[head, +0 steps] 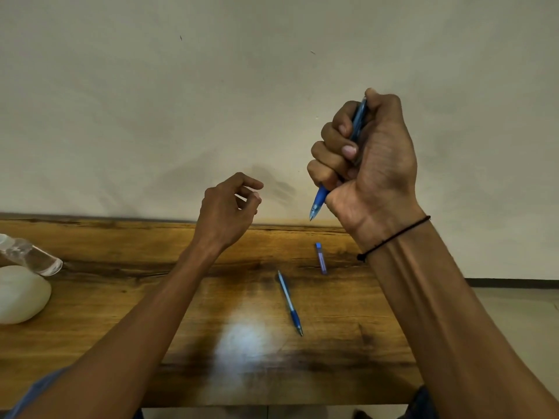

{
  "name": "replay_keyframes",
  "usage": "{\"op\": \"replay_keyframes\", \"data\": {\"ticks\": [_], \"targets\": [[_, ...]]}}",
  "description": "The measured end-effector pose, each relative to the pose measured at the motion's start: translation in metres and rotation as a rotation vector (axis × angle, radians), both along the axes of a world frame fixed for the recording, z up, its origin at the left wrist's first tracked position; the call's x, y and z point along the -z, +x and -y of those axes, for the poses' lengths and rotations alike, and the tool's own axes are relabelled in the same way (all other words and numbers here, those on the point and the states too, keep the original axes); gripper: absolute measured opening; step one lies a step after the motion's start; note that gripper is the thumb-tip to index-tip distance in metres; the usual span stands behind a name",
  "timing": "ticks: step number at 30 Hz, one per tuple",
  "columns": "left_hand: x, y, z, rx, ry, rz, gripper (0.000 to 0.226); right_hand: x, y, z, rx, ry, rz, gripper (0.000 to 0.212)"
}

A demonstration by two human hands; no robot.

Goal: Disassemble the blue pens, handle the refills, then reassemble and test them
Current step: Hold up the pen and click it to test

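Evidently testing is in hand: one blue pen [320,201] is fisted tip-down in the right hand [369,164]. Left fingers [252,196] are curled, empty. Beyond the second pen [289,302] lies a blue refill case [321,257].

Plain room, probably home or a small office; can't tell which. Cues: wooden worktop [121,297] with strong dark grain and a glossy varnish glare patch, pushed against a bare off-white painted wall [211,101] with scuffs and small marks. Pale tiled floor [514,313] at right, dark skirting strip [511,282] along the wall base. Clutter is domestic/stationery: clear plastic bottle [33,255] lying on its side at the left edge, white rounded lump [21,293] touching it, blue pens [289,303] on the wood. No tools, machines or lab kit in view.
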State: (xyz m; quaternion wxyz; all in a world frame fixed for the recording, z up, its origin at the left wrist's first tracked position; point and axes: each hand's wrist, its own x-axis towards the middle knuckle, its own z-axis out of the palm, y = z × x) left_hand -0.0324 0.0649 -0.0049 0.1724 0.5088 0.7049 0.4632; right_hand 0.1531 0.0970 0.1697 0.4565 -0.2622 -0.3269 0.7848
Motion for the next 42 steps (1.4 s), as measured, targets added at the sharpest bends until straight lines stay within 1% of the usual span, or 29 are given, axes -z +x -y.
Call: {"op": "replay_keyframes", "data": {"ticks": [11,21,29,42], "targets": [[0.002,-0.001,-0.002,0.002,-0.001,-0.006,0.020,-0.001,0.000,-0.002,0.021,-0.015,-0.006,0.055],[0.003,-0.002,-0.001,0.009,-0.015,0.003,0.021,0.001,0.001,-0.009,0.061,-0.084,-0.043,0.055],[0.003,0.001,-0.002,0.010,-0.018,0.005,0.022,0.003,0.002,-0.010,0.072,-0.085,-0.040,0.054],[0.003,0.003,-0.001,0.003,-0.033,-0.008,0.019,0.005,0.004,-0.010,0.086,-0.121,-0.045,0.054]]}}
